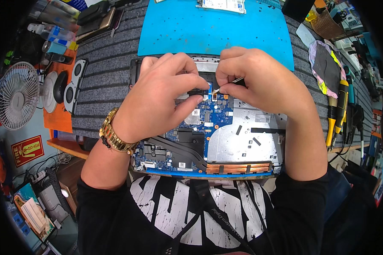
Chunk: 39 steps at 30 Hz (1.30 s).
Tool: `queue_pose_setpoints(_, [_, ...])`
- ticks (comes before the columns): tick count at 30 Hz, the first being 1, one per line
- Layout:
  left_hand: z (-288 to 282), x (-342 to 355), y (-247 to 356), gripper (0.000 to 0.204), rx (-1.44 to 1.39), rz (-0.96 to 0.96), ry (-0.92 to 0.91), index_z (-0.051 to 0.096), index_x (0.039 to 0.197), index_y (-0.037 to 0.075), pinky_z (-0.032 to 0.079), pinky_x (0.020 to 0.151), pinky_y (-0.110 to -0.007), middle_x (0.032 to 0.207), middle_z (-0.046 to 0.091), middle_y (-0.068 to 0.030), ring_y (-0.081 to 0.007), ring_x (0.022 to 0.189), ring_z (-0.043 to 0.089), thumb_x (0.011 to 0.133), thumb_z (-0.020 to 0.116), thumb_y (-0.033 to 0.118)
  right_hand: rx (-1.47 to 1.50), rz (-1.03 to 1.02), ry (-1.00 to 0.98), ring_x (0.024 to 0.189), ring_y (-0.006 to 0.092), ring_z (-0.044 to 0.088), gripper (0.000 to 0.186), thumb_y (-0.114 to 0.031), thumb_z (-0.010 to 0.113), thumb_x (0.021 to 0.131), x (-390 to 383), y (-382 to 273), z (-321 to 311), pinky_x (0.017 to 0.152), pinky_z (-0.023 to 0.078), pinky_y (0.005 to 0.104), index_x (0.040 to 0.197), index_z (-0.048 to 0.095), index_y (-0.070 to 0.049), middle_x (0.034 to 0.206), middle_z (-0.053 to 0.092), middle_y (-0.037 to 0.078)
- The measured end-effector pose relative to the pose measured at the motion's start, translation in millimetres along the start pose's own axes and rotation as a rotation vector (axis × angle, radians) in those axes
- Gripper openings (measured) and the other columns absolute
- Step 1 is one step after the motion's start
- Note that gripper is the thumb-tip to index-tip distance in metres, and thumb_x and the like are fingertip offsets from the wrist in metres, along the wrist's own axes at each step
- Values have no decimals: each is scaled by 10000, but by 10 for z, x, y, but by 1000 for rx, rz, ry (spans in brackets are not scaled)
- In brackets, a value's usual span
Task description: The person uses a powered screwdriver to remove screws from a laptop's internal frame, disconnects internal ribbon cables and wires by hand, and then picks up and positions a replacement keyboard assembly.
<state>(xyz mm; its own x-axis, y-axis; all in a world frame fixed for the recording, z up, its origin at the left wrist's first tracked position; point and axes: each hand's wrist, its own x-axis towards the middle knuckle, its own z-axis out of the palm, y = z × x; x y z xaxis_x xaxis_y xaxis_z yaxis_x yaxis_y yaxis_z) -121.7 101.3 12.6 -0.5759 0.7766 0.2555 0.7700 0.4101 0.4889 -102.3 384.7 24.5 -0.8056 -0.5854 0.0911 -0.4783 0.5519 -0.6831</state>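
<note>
An opened laptop base (238,148) lies in front of me, its blue circuit board (219,114) bare. My right hand (259,76) is closed around a thin metal tool, apparently tweezers (239,80), its tip down at the board's far edge. Beside that tip is a short blue-ended flat cable (210,88). My left hand (164,87) pinches at a dark strip by the cable; the fingers partly hide what they hold. A dark heat pipe (174,147) runs to a copper heatsink (238,168) along the near edge.
Beyond the laptop lies a blue mat (217,32) with dark specks and a hard drive (223,5). A white fan (18,95) and a silver speaker-like bar (75,86) stand at left. Yellow-handled tools (337,114) lie at right. The table has a grey ribbed cover (102,72).
</note>
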Motion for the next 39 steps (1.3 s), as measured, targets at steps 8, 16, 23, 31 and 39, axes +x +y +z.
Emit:
queue_pose_setpoints(8, [0, 2, 4, 287, 6, -1, -3, 867, 1176, 155, 416, 1051, -415, 1178, 721, -30, -254, 1144, 677, 897, 912, 110, -23, -54, 1, 825, 298, 692, 166, 22, 874, 901, -12, 68, 18, 689, 546, 413, 974, 732, -22, 954, 697, 112])
queue_pose_setpoints(16, [-4, 3, 4, 289, 8, 0, -5, 870, 1176, 160, 416, 1056, -416, 1182, 720, -27, -251, 1144, 677, 895, 914, 111, -13, -41, 1, 819, 296, 694, 162, 26, 869, 902, -16, 61, 22, 689, 548, 408, 970, 728, -18, 960, 702, 113])
queue_pose_setpoints(23, [-3, 4, 8, 287, 12, -7, -12, 872, 1174, 158, 412, 1065, -414, 1190, 722, -26, -244, 1150, 680, 895, 913, 106, -13, -35, 0, 817, 296, 693, 157, 28, 864, 907, -23, 51, 16, 689, 549, 407, 968, 725, -15, 962, 701, 116])
queue_pose_setpoints(31, [-5, 4, 7, 287, 9, -1, -11, 870, 1175, 151, 409, 1062, -413, 1191, 724, -25, -238, 1145, 684, 895, 919, 108, -23, -37, 8, 808, 295, 688, 163, 26, 867, 909, -22, 57, 27, 691, 547, 407, 970, 722, -16, 972, 699, 114])
queue_pose_setpoints(39, [-8, 4, 10, 276, 3, -4, -10, 872, 1165, 147, 411, 1051, -415, 1184, 724, -27, -240, 1142, 683, 896, 918, 103, 3, -22, 8, 799, 290, 685, 162, 27, 867, 906, -32, 45, 14, 683, 542, 404, 972, 725, -15, 963, 696, 114])
